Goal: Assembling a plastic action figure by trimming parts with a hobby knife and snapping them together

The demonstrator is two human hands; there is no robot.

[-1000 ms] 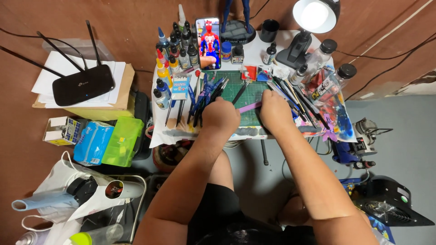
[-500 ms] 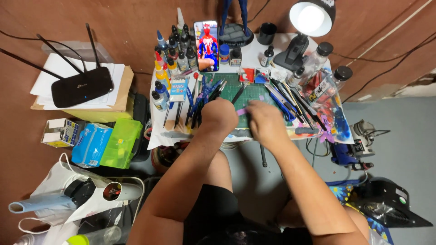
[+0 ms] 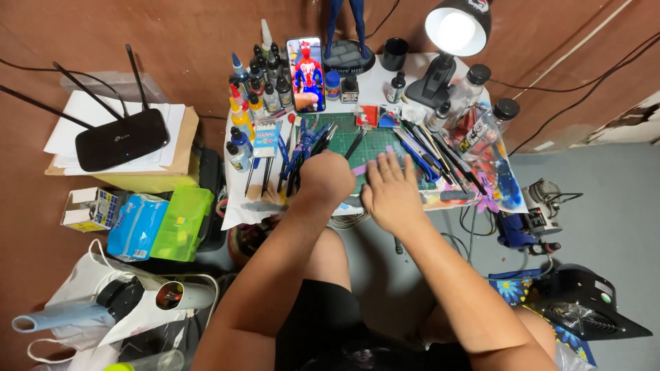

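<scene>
My left hand (image 3: 327,177) is curled into a fist over the near edge of a green cutting mat (image 3: 377,140) on a small white table (image 3: 385,84). A short purple strip (image 3: 359,169) sticks out from its right side, toward my right hand. My right hand (image 3: 389,194) lies palm down just right of it, fingers spread on the mat's front edge, holding nothing. What is under either palm is hidden.
Paint bottles (image 3: 253,91), a phone (image 3: 307,74) showing a red-and-blue figure, a lit desk lamp (image 3: 456,29) and brushes and pens (image 3: 427,147) crowd the table. A black router (image 3: 121,137), green box (image 3: 181,224) and white bag (image 3: 103,302) are left; a black fan (image 3: 584,310) is right.
My right hand has let go of the purple strip, slid left and toward me, and opened flat. The left hand stays fisted in the same spot.
</scene>
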